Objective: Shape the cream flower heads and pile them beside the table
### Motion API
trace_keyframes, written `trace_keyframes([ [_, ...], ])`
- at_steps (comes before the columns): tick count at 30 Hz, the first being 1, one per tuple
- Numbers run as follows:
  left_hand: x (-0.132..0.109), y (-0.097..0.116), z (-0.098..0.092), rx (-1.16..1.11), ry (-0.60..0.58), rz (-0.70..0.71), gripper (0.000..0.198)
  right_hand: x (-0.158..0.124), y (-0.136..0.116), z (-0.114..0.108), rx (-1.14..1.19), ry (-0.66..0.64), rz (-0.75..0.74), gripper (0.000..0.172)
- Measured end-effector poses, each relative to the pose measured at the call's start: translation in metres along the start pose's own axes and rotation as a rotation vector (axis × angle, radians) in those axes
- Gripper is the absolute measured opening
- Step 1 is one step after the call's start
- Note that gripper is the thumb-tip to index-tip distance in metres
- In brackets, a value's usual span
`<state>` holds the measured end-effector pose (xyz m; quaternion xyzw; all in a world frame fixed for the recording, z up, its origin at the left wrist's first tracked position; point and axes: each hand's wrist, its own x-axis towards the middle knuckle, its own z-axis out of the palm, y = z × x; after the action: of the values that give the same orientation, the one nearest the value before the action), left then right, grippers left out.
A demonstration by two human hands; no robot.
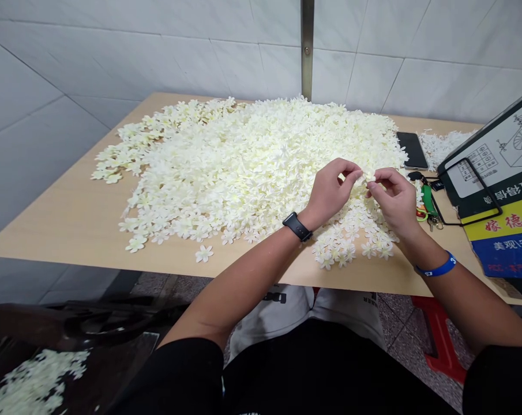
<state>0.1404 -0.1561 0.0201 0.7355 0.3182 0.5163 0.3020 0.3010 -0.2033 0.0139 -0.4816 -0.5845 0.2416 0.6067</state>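
Both hands meet at one small white flower piece

The left hand point(333, 187) and the right hand point(393, 196) face each other above the right part of a broad flower heap point(252, 155), apparently of artificial blossoms, on the wooden tabletop point(70, 222). Each hand has thumb and index finger drawn together in a pinch, and between them sits a small white flower piece point(370, 177). It lies to the right of the left hand and to the left of the right hand; more of it shows by the right fingertips, so the right hand looks the nearer, though both seem to grip it. Whether it is one blossom or two pieces touching cannot be told.

The piece is too small and too covered by fingers to tell which way it points. What shows spans the gap from one pinch to the other, side to side, but no clear long axis can be made out.

The heap's own long axis runs left to right along the tabletop. One loose blossom point(204, 253) lies face up near the front edge, apart from the rest. Right of the heap are a dark phone point(412, 151), a bunch of keys point(434, 221) and a printed box point(509, 190).
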Motion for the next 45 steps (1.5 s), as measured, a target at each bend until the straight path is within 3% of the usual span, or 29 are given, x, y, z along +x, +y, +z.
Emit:
trace_keyframes([
  [4, -0.0001, -0.0042, -0.0005, 0.095, 0.004, 0.014, 0.027, 0.0011, 0.0008, -0.0010, -0.040, 0.009, 0.001, 0.027],
  [7, -0.0006, -0.0065, -0.0007, 0.155, -0.018, 0.052, 0.016, 0.0016, 0.0006, -0.0013, -0.043, 0.011, 0.001, 0.028],
  [12, -0.0009, -0.0036, 0.0001, 0.057, -0.072, 0.062, 0.012, 0.0018, -0.0004, -0.0014, -0.023, 0.013, 0.009, 0.029],
  [16, 0.0004, -0.0032, 0.0012, 0.021, -0.030, 0.053, 0.007, 0.0014, 0.0004, -0.0011, -0.001, -0.008, -0.016, 0.027],
  [26, 0.0004, -0.0034, -0.0012, 0.028, -0.030, 0.063, 0.016, 0.0013, 0.0013, -0.0015, -0.003, 0.001, -0.006, 0.027],
  [32, -0.0001, -0.0021, 0.0004, -0.026, -0.080, 0.007, 0.017, 0.0013, 0.0008, -0.0018, -0.048, 0.007, -0.020, 0.033],
  [37, -0.0016, -0.0010, 0.0043, -0.217, -0.140, -0.107, 0.009, 0.0006, -0.0005, -0.0018, -0.049, 0.026, -0.028, 0.030],
  [41, -0.0026, 0.0006, 0.0065, -0.294, -0.130, -0.179, 0.020, 0.0003, 0.0005, -0.0031, -0.081, 0.038, -0.044, 0.026],
  [45, -0.0007, 0.0007, 0.0053, -0.301, -0.105, -0.229, 0.013, 0.0010, 0.0027, -0.0049, -0.087, 0.061, -0.057, 0.020],
])
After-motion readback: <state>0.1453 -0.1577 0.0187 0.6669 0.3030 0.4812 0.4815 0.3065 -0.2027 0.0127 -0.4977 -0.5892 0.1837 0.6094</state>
